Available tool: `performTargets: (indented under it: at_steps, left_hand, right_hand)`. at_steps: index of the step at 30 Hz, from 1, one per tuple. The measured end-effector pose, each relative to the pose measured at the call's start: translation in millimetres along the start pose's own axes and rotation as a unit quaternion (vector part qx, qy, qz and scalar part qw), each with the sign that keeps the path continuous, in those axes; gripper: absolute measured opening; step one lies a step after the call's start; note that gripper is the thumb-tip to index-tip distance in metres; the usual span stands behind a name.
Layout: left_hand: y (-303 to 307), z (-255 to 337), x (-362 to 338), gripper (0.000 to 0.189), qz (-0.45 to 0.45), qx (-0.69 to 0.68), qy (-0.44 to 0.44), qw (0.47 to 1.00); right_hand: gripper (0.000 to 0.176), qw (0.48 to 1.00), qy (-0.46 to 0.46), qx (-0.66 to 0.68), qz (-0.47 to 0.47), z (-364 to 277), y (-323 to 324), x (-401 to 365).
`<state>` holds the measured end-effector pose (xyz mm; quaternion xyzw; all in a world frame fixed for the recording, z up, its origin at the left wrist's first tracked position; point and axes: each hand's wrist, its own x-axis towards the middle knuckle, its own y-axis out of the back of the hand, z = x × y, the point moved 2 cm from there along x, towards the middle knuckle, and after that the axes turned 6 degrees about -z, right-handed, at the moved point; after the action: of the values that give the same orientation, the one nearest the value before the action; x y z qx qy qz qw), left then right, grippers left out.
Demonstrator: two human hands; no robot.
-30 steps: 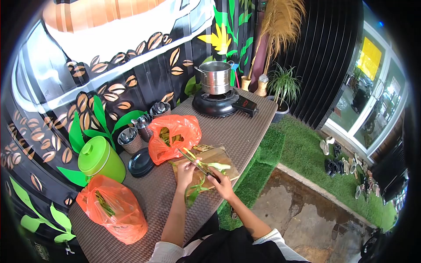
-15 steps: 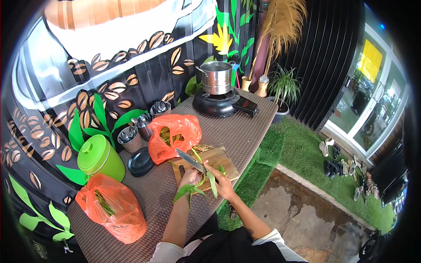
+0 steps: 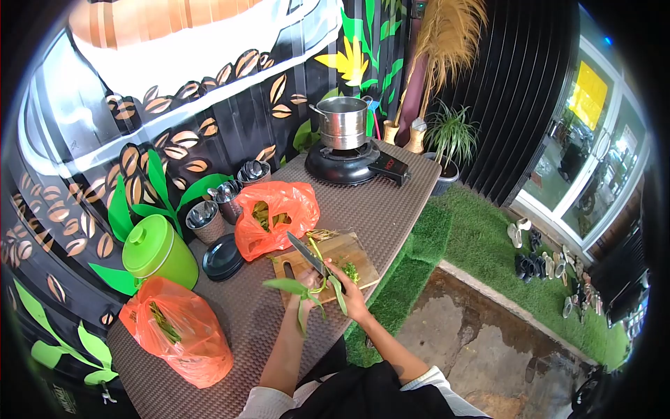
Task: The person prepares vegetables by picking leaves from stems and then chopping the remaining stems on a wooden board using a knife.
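Observation:
Over a wooden cutting board (image 3: pixel 349 249), my two hands work close together. My right hand (image 3: pixel 351 293) is closed around a knife, its blade (image 3: pixel 305 250) pointing up and to the left. Wrapped round a leafy green stem (image 3: pixel 283 285), my left hand (image 3: pixel 307 281) has its fingers partly hidden by the leaves. A long leaf hangs just below my right fingers. Small cut green pieces (image 3: pixel 351 272) lie on the board's right side, and thin stems rest along its far edge.
A red plastic bag (image 3: pixel 276 220) with greens stands behind the board, another red bag (image 3: pixel 183 335) at the left. Beyond are dark plates (image 3: pixel 223 257), cutlery cups (image 3: pixel 204 222), a green lidded container (image 3: pixel 159 251), and a pot (image 3: pixel 343 124) on a portable stove (image 3: pixel 342 165).
My left hand has shifted slightly, and the leaves under it now spread further left and lower. The knife blade has tipped a little more upright.

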<state>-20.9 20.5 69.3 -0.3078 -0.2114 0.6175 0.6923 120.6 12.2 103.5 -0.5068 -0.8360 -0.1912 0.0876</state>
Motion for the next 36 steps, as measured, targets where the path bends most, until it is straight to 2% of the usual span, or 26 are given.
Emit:
performTargets:
  at_steps: [2, 6, 7, 8, 9, 10, 11, 12, 13, 15, 16, 17, 18, 19, 20, 21, 23, 24, 26, 27, 30, 34, 36]
  left_hand:
    - [4, -6, -1, 0.034, -0.030, -0.021, -0.097, 0.995]
    - [15, -11, 3, 0.034, -0.003, -0.031, -0.120, 0.992]
    - [14, -7, 0, 0.033, 0.028, 0.030, -0.138, 0.990]
    - [12, -2, -2, 0.031, 0.058, 0.090, -0.155, 0.982]
    - [13, -1, 0, 0.031, 0.059, 0.090, -0.155, 0.982]
    - [18, 1, 2, 0.028, 0.130, 0.114, -0.138, 0.975]
    - [22, 3, 3, 0.025, 0.201, 0.138, -0.119, 0.963]
    - [20, 11, 1, 0.023, 0.169, 0.071, -0.132, 0.974]
    - [15, 14, -3, 0.023, 0.170, 0.070, -0.132, 0.974]
    - [3, 26, -15, 0.028, 0.186, 0.124, -0.192, 0.956]
    - [6, 28, -16, 0.028, 0.187, 0.124, -0.193, 0.955]
    - [11, 30, -16, 0.028, 0.148, 0.104, -0.189, 0.965]
    - [15, 33, -16, 0.029, 0.109, 0.085, -0.186, 0.973]
    - [20, 36, -16, 0.029, 0.109, 0.085, -0.186, 0.973]
    - [26, 37, -15, 0.029, 0.110, 0.059, -0.151, 0.981]
    - [28, 37, -14, 0.029, 0.111, 0.034, -0.114, 0.987]
    - [30, 35, -14, 0.027, 0.109, 0.001, -0.122, 0.987]
    - [31, 35, -14, 0.026, 0.107, -0.032, -0.130, 0.985]
    - [27, 34, -11, 0.025, 0.101, -0.044, -0.164, 0.980]
    - [25, 32, -10, 0.023, 0.095, -0.055, -0.197, 0.974]
    - [23, 26, -2, 0.021, 0.067, -0.056, -0.212, 0.973]
    - [15, 13, 2, 0.022, 0.062, -0.104, -0.194, 0.973]
    - [12, 8, 0, 0.023, 0.045, -0.126, -0.178, 0.975]
  right_hand:
    - [0.048, 1.000, -0.008, -0.017, 0.008, 3, -2, 0]
    - [0.044, 0.995, -0.005, -0.094, 0.034, -1, -1, 2]
    - [0.044, 0.995, -0.004, -0.093, 0.033, -1, -1, 4]
    - [0.043, 0.997, -0.060, 0.036, 0.018, 2, -1, 6]
    - [0.042, 0.980, -0.114, 0.164, 0.003, 7, -2, 8]
    - [0.032, 0.937, -0.198, 0.286, 0.024, 12, -3, 12]
    - [0.032, 0.937, -0.198, 0.285, 0.024, 14, 0, 15]
    - [0.025, 0.901, -0.250, 0.356, -0.001, 15, 2, 17]
    - [0.025, 0.855, -0.299, 0.423, -0.026, 16, 2, 19]
    - [0.029, 0.845, -0.320, 0.427, -0.032, 15, 5, 26]
    - [0.030, 0.868, -0.328, 0.369, -0.058, 13, 8, 28]
    - [0.032, 0.887, -0.334, 0.308, -0.085, 10, 9, 29]
    - [0.032, 0.887, -0.334, 0.308, -0.086, 9, 9, 29]
    - [0.031, 0.914, -0.314, 0.246, -0.069, 8, 11, 30]
    - [0.031, 0.937, -0.292, 0.184, -0.051, 7, 12, 29]
    - [0.031, 0.937, -0.292, 0.184, -0.051, 4, 11, 27]
    - [0.025, 0.967, -0.183, 0.170, 0.045, -5, 9, 25]
    - [0.025, 0.967, -0.183, 0.170, 0.044, -10, 6, 19]
    - [0.028, 0.977, -0.103, 0.178, 0.057, -21, 0, 5]
    - [0.028, 0.977, -0.104, 0.177, 0.057, -22, -5, -2]
    - [0.035, 0.988, -0.107, 0.102, -0.045, -23, -19, -16]
    - [0.037, 0.978, -0.123, 0.168, -0.006, -9, -27, -15]
    - [0.040, 0.989, -0.076, 0.129, 0.008, -4, -25, -9]
